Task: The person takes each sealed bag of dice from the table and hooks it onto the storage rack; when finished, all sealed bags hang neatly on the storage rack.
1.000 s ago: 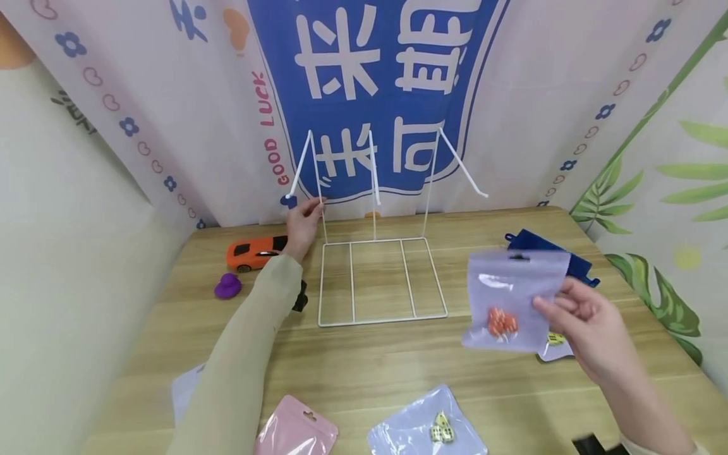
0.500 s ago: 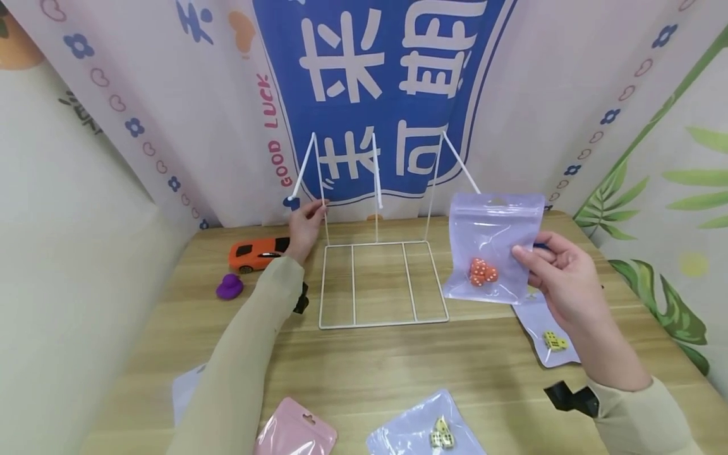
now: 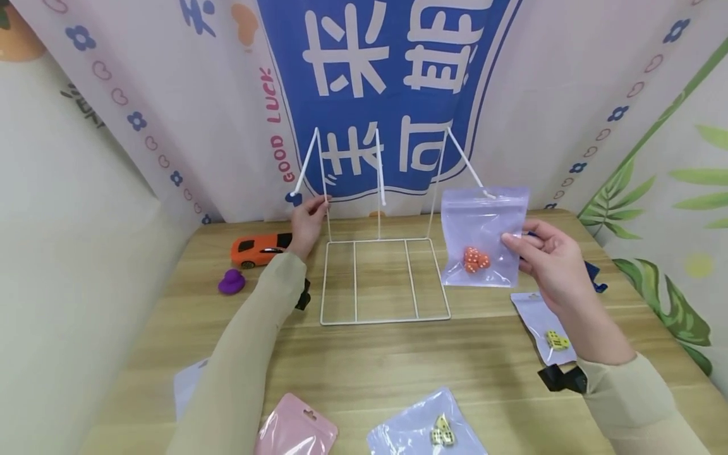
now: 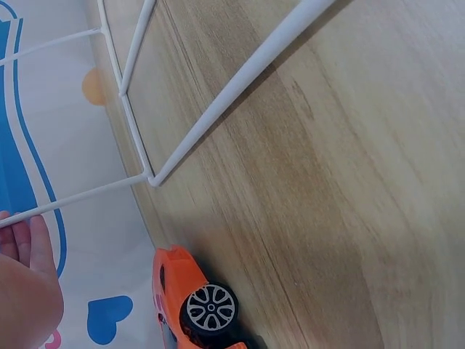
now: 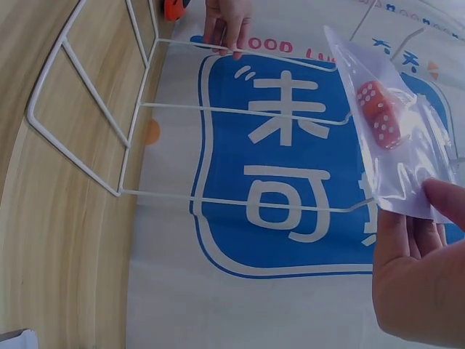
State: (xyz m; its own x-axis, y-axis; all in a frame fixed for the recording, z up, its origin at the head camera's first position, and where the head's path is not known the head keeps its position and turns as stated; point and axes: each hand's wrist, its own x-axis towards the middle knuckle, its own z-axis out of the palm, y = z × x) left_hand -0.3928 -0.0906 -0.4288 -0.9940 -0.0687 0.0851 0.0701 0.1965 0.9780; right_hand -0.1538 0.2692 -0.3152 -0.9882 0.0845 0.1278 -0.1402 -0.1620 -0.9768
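- Backdrop cloth: behind table, white, blue panel with white characters, "GOOD LUCK" lettering on left.
- Table: wood grain.
- Wire rack: white, standing on table, flat base frame, three uprights, each with a prong sloping down toward the camera.
- Lilac bag: in the air at the rack's right prong, upright. Prong tip overlaps its top strip; can't tell if it's through the hang hole.
- Front bag: lilac, flat on table, near edge.
- Pink bag: left of front bag, cut off by frame.
- Side bag: lilac, on table, partly behind right forearm.
- Right hand: pinching lilac bag by its right edge, thumb on front, fingers behind.
- Left hand: thumb and fingers closed around rack's left upright, low down.
- Orange car: beside left hand, front end covered.
- Blue object: mostly hidden behind right hand, size unclear.
- Purple hat: just in front of car.
- Dice: orange dice inside lilac bag, yellow dice in front bag.
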